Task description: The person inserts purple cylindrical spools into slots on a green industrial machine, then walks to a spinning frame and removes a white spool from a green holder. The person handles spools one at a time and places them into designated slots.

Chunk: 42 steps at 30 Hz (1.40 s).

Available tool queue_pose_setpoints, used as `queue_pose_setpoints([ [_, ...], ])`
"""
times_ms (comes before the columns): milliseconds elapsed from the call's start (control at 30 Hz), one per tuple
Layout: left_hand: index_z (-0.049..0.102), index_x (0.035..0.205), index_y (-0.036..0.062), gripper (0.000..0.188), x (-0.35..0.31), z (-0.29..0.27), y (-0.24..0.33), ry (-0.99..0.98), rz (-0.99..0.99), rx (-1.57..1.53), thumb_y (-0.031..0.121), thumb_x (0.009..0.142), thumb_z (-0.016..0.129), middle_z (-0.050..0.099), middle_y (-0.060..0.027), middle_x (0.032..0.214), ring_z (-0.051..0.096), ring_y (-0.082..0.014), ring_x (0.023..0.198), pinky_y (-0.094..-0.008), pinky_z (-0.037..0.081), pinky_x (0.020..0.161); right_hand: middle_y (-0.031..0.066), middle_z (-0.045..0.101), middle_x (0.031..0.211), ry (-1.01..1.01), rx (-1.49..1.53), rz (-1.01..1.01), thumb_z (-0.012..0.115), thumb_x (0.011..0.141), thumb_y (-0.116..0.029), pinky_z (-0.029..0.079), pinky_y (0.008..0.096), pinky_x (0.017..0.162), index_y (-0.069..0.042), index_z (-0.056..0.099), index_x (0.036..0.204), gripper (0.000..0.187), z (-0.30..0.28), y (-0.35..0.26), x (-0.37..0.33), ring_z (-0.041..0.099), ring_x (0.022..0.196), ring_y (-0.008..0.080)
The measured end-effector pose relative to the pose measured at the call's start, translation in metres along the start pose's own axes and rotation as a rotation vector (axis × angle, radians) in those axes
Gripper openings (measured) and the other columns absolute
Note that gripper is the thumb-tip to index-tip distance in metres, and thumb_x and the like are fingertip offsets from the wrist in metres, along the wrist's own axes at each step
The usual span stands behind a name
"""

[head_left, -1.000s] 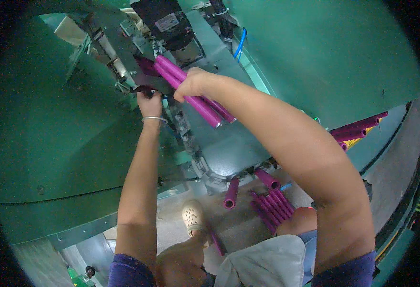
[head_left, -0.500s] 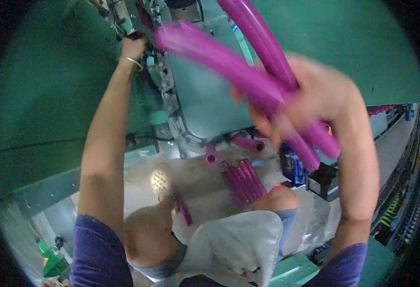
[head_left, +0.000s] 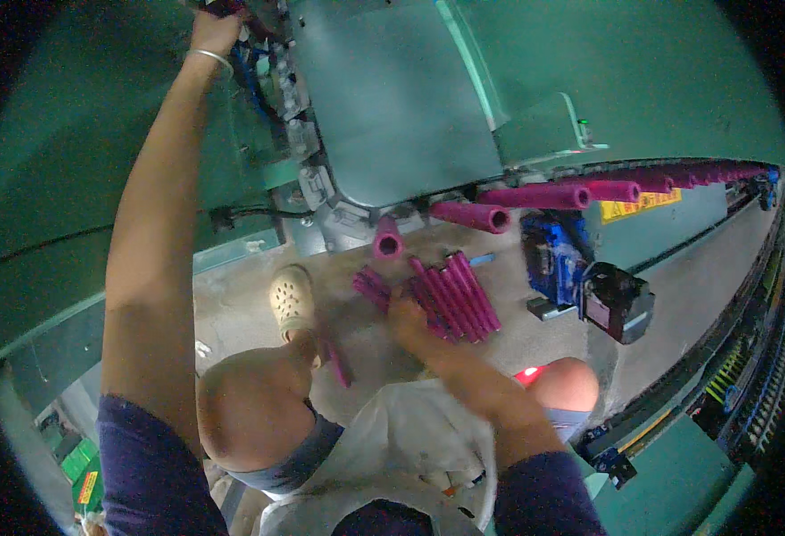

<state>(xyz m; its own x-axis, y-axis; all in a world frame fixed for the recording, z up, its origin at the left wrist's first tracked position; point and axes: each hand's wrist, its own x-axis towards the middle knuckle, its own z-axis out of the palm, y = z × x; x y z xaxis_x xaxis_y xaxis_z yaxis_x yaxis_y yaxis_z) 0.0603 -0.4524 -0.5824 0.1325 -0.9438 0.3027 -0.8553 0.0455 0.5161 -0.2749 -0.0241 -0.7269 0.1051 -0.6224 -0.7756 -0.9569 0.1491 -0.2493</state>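
Observation:
My right hand is low over the floor, its fingers closed round a short pair of magenta tubes that stick out to the upper left. Just right of it lies a row of several magenta tubes, side by side. At the top left, my left hand, with a bracelet at the wrist, reaches up to the machine beside the chain. Its fingers are bent round a dark part at the picture's edge, which I cannot make out.
More magenta tubes stick out along the chain line, curving right. A blue and black motor stands below them. One thin magenta tube lies by a cream clog. Green machine panels rise ahead. A white bag-like cloth covers my lap.
My right hand, with the magenta tubes, has come down from in front of the machine to the floor beside the row. My left hand has shifted up and left.

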Motion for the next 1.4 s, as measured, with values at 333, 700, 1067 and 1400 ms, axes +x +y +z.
queue_pose_setpoints([
  [333,0.060,0.097,0.0063,0.027,-0.021,-0.010,0.031,0.019,0.186,-0.269,0.024,0.078,0.052,0.060,-0.0168,0.095,0.056,-0.0381,0.080,-0.0396,0.046,0.072,0.0194,0.039,0.117,0.464,-0.213,-0.075,0.059,0.070,-0.033,0.037,0.0395,0.088,0.000,0.030,0.126,0.071,0.054,0.004,-0.005,0.040,0.105,0.0299],
  [700,0.057,0.081,-0.0034,0.019,-0.052,-0.008,0.084,0.242,-0.130,-0.444,0.007,0.066,0.061,0.061,-0.0119,0.079,0.056,-0.0213,0.072,-0.0316,0.044,0.067,0.0170,0.050,0.085,-0.266,0.172,-0.760,0.054,0.066,-0.016,0.041,0.0422,0.064,-0.001,0.051,0.084,0.023,-0.141,-0.066,-0.153,0.053,0.074,0.0319],
  [1067,0.061,0.077,-0.0014,0.016,-0.043,-0.015,0.072,0.043,-0.190,-0.316,0.013,0.069,0.060,0.063,-0.0126,0.072,0.060,-0.0227,0.066,-0.0339,0.045,0.060,0.0235,0.057,0.091,0.610,-0.003,-0.693,0.057,0.068,-0.009,0.043,0.0407,0.079,0.005,0.053,0.096,0.031,-0.436,-0.250,0.048,0.054,0.092,0.0353],
  [1400,0.056,0.085,-0.0008,0.018,-0.042,-0.024,0.091,0.091,-0.129,-0.564,0.004,0.067,0.057,0.061,-0.0086,0.077,0.058,-0.0188,0.068,-0.0318,0.045,0.063,0.0205,0.057,0.100,0.582,0.348,-1.014,0.054,0.068,-0.007,0.042,0.0359,0.082,-0.001,0.053,0.106,0.038,-0.439,-0.270,0.110,0.054,0.096,0.0334],
])
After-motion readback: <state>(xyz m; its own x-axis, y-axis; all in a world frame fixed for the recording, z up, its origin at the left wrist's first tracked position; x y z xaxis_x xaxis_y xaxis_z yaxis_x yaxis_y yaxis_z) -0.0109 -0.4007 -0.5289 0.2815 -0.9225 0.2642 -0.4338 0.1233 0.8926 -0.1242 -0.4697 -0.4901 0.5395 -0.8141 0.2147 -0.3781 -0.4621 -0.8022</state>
